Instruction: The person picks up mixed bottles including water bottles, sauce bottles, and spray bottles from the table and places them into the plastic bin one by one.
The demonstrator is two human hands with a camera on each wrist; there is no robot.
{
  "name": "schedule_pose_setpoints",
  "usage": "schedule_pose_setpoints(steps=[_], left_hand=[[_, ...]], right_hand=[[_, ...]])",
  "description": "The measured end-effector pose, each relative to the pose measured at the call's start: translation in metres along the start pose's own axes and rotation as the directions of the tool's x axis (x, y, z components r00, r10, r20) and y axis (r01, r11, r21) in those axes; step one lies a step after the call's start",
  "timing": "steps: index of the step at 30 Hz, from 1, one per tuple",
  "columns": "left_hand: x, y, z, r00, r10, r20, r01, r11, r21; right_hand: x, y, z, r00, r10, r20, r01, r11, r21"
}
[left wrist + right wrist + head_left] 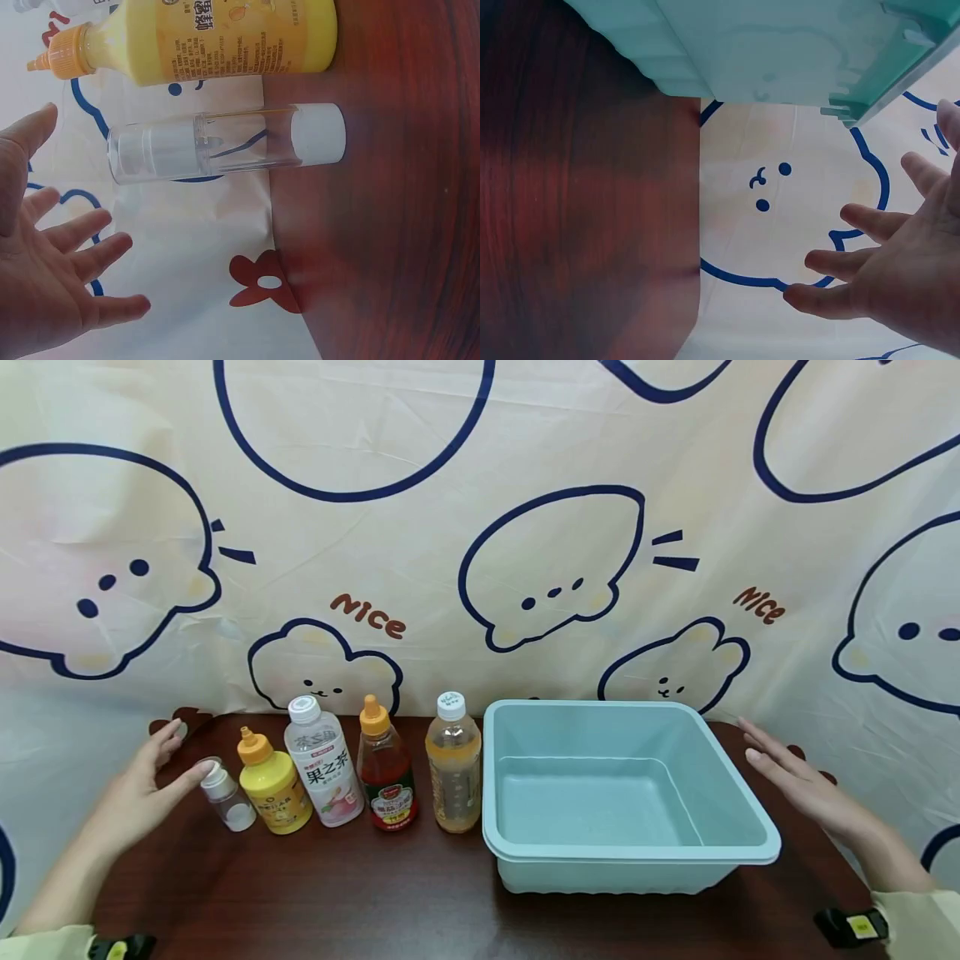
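Note:
My left hand [142, 793] hovers open beside a small clear pump bottle [227, 797] with a white top, thumb and fingers spread apart. In the left wrist view that pump bottle [225, 145] stands apart from the fingers [101, 255], on the table. My right hand [813, 789] holds nothing and is nearest to the light blue-green plastic basin [630, 852], off its right side. The right wrist view shows the fingers [870, 221] spread, with the basin's side wall [757, 52] close by.
Right of the pump bottle stand a yellow squeeze bottle [277, 792], a pink-labelled drink bottle [326, 768], a ketchup bottle [387, 777] and a white-capped bottle of brownish liquid [453, 777]. They line the dark wooden table [322, 893] before a cartoon-printed curtain [420, 552].

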State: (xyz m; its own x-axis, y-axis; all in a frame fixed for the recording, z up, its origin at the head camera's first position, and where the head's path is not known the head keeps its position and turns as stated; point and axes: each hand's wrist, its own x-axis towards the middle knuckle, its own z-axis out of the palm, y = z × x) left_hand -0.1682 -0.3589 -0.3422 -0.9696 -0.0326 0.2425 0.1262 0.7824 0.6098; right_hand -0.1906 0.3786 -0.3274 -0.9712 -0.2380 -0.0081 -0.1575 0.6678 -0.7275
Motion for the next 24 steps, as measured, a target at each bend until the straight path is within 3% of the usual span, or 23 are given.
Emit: schedule_pose_setpoints(steps=[4, 13, 24], left_hand=[[-0.001, -0.002, 0.002, 0.999, -0.025, 0.023, 0.026, 0.999, -0.030], [0.000, -0.006, 0.006, 0.999, -0.014, 0.048, 0.018, 0.996, -0.091], [0.003, -0.006, 0.009, 0.991, -0.080, 0.103, 0.085, 0.996, -0.041]], right_hand=[[0.001, 0.002, 0.002, 1.000, 0.007, 0.020, -0.007, 0.999, 0.032], [0.001, 0.006, 0.006, 0.998, 0.019, 0.056, -0.022, 0.998, 0.062], [-0.001, 0.011, 0.010, 0.998, -0.008, 0.067, 0.000, 0.993, 0.117]])
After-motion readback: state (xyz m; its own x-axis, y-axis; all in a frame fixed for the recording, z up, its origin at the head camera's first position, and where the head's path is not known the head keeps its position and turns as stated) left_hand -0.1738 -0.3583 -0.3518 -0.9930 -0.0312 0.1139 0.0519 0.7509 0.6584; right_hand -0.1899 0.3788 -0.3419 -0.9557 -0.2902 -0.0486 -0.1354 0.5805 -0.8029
